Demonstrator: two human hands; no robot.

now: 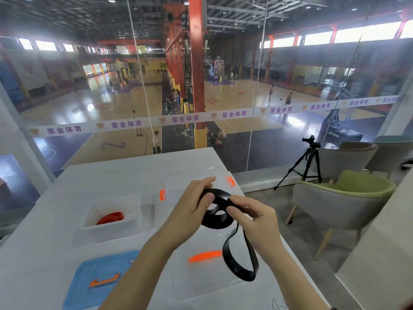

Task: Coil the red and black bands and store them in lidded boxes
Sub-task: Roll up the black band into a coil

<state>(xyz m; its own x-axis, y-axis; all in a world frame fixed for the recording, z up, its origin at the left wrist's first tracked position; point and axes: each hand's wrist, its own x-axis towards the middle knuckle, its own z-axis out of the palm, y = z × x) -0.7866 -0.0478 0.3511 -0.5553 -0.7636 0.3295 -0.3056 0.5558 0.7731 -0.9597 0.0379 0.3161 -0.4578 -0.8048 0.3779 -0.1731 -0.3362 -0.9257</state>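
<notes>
Both hands, left hand (190, 211) and right hand (254, 222), each grip pinched on the glossy, flat, half-coiled black band (218, 217).

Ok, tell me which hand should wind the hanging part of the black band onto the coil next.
Right, probably. The left hand pinches the coiled part of the black band and steadies it. The right hand sits where the loose loop drops off below it, so it can feed that length around.

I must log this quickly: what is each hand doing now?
Left hand: closed, pinching the coiled part of the black band.
Right hand: closed on the same band beside the coil.
</notes>
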